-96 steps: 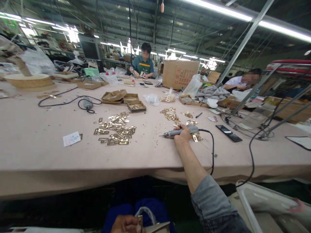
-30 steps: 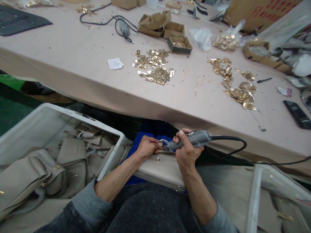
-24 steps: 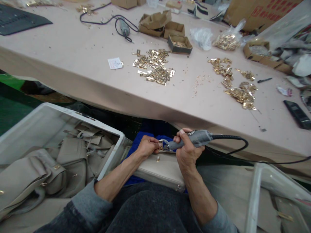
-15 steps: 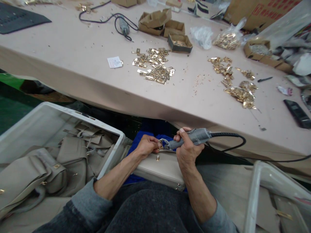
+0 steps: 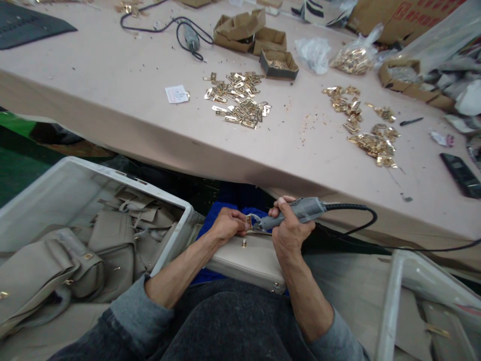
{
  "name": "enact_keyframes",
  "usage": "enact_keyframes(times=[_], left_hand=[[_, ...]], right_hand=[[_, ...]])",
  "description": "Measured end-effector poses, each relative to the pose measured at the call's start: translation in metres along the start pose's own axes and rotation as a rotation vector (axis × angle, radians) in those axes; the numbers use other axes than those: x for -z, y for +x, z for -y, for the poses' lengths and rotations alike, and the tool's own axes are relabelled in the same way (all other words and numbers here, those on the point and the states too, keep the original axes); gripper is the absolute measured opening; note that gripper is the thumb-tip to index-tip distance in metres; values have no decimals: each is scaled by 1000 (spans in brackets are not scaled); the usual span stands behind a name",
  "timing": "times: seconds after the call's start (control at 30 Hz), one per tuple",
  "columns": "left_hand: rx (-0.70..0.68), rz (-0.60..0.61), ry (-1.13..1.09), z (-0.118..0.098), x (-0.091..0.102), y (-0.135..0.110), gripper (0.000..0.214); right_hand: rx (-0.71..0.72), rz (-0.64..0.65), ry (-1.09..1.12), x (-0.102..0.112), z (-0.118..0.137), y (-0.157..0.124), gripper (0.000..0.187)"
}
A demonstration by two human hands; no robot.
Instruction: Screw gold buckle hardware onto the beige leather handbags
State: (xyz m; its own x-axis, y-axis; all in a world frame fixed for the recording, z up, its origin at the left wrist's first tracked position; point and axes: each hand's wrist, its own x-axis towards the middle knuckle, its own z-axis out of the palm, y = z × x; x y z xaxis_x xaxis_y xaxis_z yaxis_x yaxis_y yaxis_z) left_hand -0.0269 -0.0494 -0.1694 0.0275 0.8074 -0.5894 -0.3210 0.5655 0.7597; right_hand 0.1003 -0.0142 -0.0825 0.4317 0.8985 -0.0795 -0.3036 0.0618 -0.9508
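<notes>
A beige handbag (image 5: 246, 258) rests on my lap, a small gold fitting on its front. My left hand (image 5: 228, 225) is closed in a pinch on a gold metal plate (image 5: 248, 222) at the bag's top edge. In my right hand (image 5: 291, 228) is a grey corded electric screwdriver (image 5: 310, 208), fingers wrapped round its body. Its tip points left and meets the plate or sits just beside it; the exact contact is too small to tell. Whether the plate is fixed to the bag is hidden by my fingers.
White bins with beige bags stand left (image 5: 169, 200) and right (image 5: 391, 301). On the table (image 5: 150, 120) lie gold plates (image 5: 240, 100), more gold fittings (image 5: 372, 145), a box of screws (image 5: 278, 65), a second corded tool (image 5: 191, 39) and a black phone (image 5: 461, 174). The screwdriver's cable runs right.
Both hands, the screwdriver and the bag hold almost the same place. The view has shifted very slightly.
</notes>
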Motion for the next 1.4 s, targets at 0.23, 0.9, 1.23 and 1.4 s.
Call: enact_keyframes(times=[0.23, 0.9, 1.23, 1.4], left_hand=[[-10, 0, 16, -2, -2, 0, 19], [6, -25, 2, -1, -1, 1, 18], [8, -70, 20, 1, -3, 3, 17], [-16, -73, 23, 3, -4, 4, 15]], right_hand=[[6, -4, -6, -1, 0, 0, 22], [38, 29, -24, 0, 0, -7, 22], [114, 238, -273, -1, -4, -17, 21], [156, 399, -391, -4, -9, -14, 20]])
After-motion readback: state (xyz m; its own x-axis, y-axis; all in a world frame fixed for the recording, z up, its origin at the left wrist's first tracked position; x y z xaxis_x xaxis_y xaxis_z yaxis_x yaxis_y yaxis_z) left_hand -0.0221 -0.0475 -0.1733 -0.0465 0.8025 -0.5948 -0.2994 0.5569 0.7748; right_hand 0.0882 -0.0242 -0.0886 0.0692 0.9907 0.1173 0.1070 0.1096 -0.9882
